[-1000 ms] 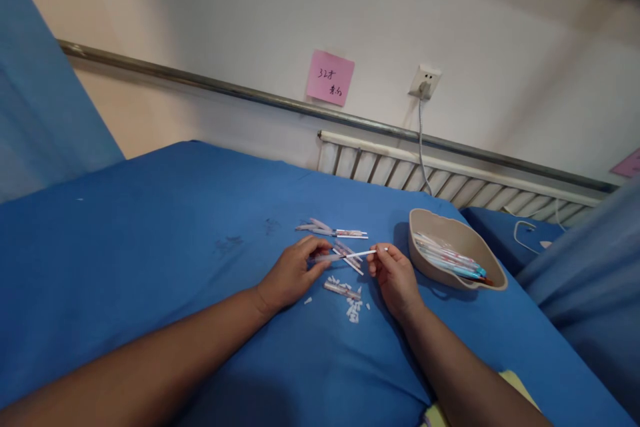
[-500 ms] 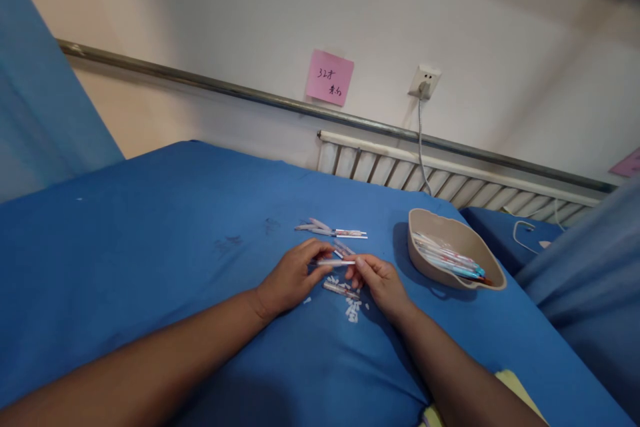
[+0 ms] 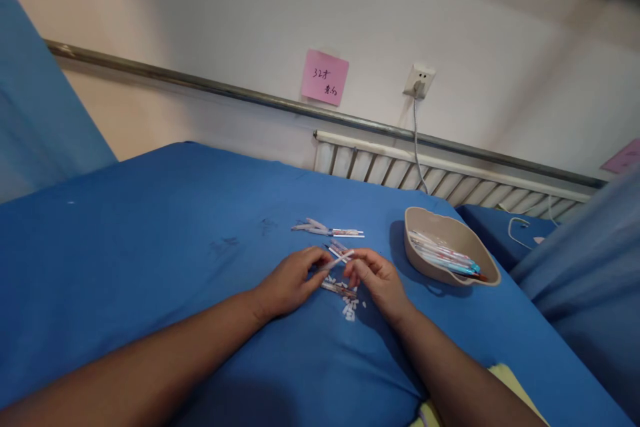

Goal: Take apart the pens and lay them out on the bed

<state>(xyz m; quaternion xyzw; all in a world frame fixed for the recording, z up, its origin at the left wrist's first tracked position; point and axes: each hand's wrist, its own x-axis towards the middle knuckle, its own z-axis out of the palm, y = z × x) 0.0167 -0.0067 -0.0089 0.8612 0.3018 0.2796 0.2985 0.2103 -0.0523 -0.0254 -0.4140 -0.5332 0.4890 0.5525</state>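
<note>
- You pinched the thin white plastic tube (image 3: 341, 258) between your left hand (image 3: 293, 280) and right hand (image 3: 375, 279); it was tilted, its right end higher.
- Small white plastic caps (image 3: 350, 310) lay scattered just beside your right hand.

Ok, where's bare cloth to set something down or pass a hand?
Widest bare cloth: left of the left hand, out to the table's edge. A narrow strip between the right hand and beige tray. Crowded: around the white tube both hands hold, the pen parts beyond, white bits nearer.

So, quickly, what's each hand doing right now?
Left hand: closed, pinching a thin white tube.
Right hand: closed, pinching the same tube's other end.
</note>
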